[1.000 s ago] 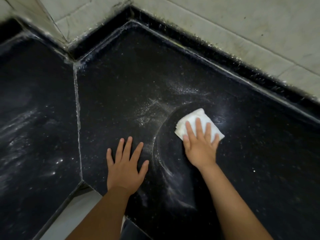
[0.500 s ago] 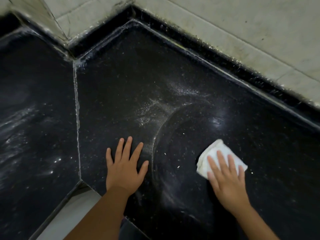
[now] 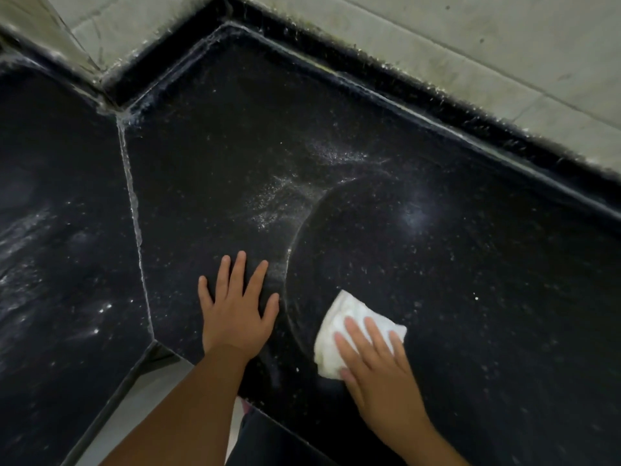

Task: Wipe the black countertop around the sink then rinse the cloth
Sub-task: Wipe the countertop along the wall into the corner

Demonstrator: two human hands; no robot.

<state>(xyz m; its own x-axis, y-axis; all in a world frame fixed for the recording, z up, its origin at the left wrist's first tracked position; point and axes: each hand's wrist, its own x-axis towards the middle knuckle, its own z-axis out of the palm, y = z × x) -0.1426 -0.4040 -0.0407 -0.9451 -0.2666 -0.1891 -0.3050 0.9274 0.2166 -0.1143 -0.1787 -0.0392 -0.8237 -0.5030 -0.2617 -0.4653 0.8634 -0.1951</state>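
The black speckled countertop [image 3: 470,264] fills the view, with wet streaks and a curved wipe mark across its middle. A folded white cloth [image 3: 342,321] lies on it near the front. My right hand [image 3: 376,368] presses flat on the cloth with straight fingers, covering its near half. My left hand [image 3: 235,314] rests flat on the bare counter, fingers spread, to the left of the cloth and apart from it. No sink shows in the frame.
A pale seam [image 3: 134,223] runs between two counter slabs on the left. Grey wall tiles [image 3: 437,38] and a raised black back edge [image 3: 369,68] border the far side. The counter's front edge [image 3: 134,371] angles in at the lower left, with a light floor below.
My right hand slid the cloth from the counter's middle toward me and right, then left nearer my left hand. The left hand stayed put.
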